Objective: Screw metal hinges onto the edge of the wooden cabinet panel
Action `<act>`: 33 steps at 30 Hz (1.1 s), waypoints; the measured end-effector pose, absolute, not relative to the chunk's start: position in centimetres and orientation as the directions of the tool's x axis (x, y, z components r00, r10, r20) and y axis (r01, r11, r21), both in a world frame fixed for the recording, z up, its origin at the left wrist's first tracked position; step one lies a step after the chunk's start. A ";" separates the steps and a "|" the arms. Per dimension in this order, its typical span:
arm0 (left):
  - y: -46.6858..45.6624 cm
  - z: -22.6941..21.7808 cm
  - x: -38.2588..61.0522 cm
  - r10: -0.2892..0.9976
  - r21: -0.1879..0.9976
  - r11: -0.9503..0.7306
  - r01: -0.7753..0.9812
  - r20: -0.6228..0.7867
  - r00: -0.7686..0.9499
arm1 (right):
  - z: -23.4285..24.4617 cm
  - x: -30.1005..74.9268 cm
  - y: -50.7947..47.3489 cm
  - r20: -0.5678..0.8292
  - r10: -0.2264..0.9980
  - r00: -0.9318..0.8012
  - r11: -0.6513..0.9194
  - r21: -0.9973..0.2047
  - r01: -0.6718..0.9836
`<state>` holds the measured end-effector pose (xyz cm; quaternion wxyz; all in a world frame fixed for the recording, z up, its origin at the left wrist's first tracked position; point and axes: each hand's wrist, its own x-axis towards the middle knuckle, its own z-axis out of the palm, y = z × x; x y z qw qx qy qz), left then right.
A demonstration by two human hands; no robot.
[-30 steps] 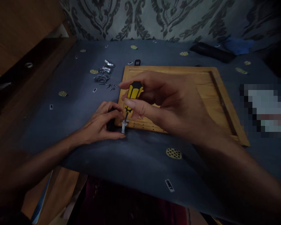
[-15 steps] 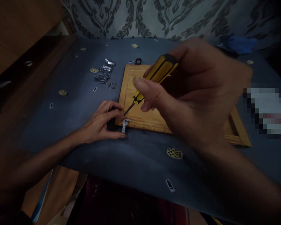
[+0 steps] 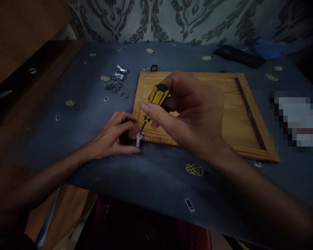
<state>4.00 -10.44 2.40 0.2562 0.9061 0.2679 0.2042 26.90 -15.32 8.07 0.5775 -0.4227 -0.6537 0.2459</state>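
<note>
So from my end: everything's on a blue patterned cloth [image 3: 151, 180], and the biggest piece on it is a wooden panel [image 3: 236, 114], lying flat. Looks stiff and fairly weighty to me; I'd take it by the raised frame.

My right hand [image 3: 190, 111] is over its left part, thumb and fingers pinching the screwdriver [image 3: 159, 95]. Left hand [image 3: 111, 135] is curled at the panel's near left corner, thumb at one end of the hinge and fingertips by the other; can't tell if that's a real pinch or just steadying.

Screwdriver leans, tip down at the hinge. Chunky handle, should be light and grippy. The metal hinge [image 3: 138, 140] sits across the near edge: rigid, probably slick, best held by its sides.

Far left of the panel: loose hardware [image 3: 119, 76], then some tiny screws [image 3: 124, 94], likely fiddly, so fingertips only.
</note>
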 end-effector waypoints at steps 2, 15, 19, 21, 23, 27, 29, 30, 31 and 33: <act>-10.4 2.3 4.0 0.586 0.574 -0.729 0.374 0.239 0.775 | 8.0 26.8 -15.3 0.543 0.840 0.016 0.524 -0.818 0.236; -10.4 2.2 4.0 0.583 0.581 -0.732 0.355 0.263 0.769 | 9.9 28.2 -14.9 0.420 0.856 -0.302 0.486 -0.852 0.196; -10.4 2.5 4.0 0.584 0.578 -0.723 0.379 0.216 0.783 | 9.4 28.1 -14.8 0.539 0.799 -0.267 0.601 -0.729 0.327; -10.4 2.5 4.0 0.588 0.581 -0.717 0.385 0.208 0.782 | 8.9 27.7 -14.7 0.633 0.748 -0.202 0.654 -0.646 0.394; -10.4 2.4 4.0 0.589 0.582 -0.719 0.381 0.219 0.778 | 8.4 27.3 -14.7 0.693 0.706 -0.145 0.673 -0.594 0.440; -10.4 2.6 4.0 0.585 0.581 -0.714 0.390 0.189 0.789 | 7.8 26.8 -15.1 0.746 0.659 -0.091 0.681 -0.541 0.493; -10.4 2.7 4.0 0.581 0.574 -0.720 0.390 0.190 0.792 | 7.7 26.7 -15.3 0.765 0.637 -0.092 0.685 -0.508 0.522; -10.4 2.8 4.0 0.577 0.571 -0.725 0.386 0.197 0.793 | 7.7 26.7 -15.4 0.776 0.623 -0.100 0.690 -0.486 0.536; -10.4 2.8 4.0 0.572 0.568 -0.730 0.380 0.205 0.794 | 7.7 26.7 -15.5 0.784 0.610 -0.117 0.697 -0.460 0.550; -10.4 2.8 4.0 0.563 0.565 -0.738 0.368 0.216 0.798 | 7.8 26.7 -15.7 0.795 0.588 -0.146 0.703 -0.414 0.578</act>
